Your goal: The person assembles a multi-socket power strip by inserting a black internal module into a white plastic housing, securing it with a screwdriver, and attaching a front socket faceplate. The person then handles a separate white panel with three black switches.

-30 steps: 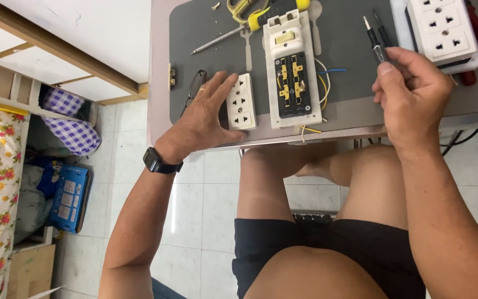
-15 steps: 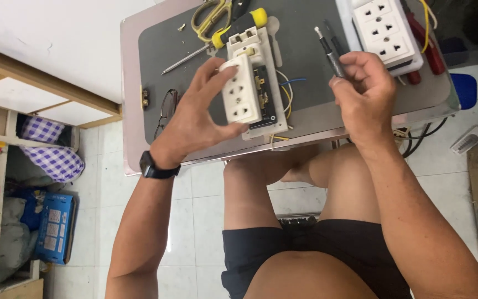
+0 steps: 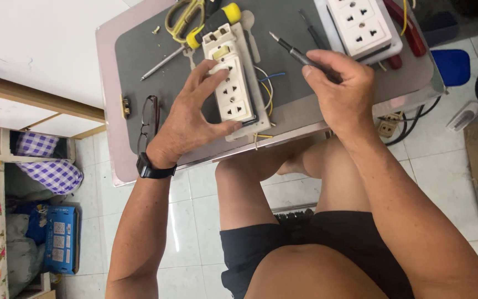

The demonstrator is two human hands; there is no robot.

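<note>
A yellow-handled screwdriver [image 3: 217,21] lies at the far edge of the grey mat [image 3: 139,55], just beside yellow scissors [image 3: 182,16]. A pair of glasses [image 3: 149,119] lies near the mat's left edge. A second white socket strip [image 3: 363,25] rests at the far right, with red-handled pliers [image 3: 408,27] beside it. Below, on the tiled floor [image 3: 195,221], stands a blue box [image 3: 61,239].

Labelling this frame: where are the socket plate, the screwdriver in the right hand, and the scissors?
socket plate [image 3: 232,91], head view, middle of its white face.
screwdriver [image 3: 290,49], head view, dark shaft ahead of the right hand.
scissors [image 3: 182,16], head view, yellow-green handle loop.
</note>
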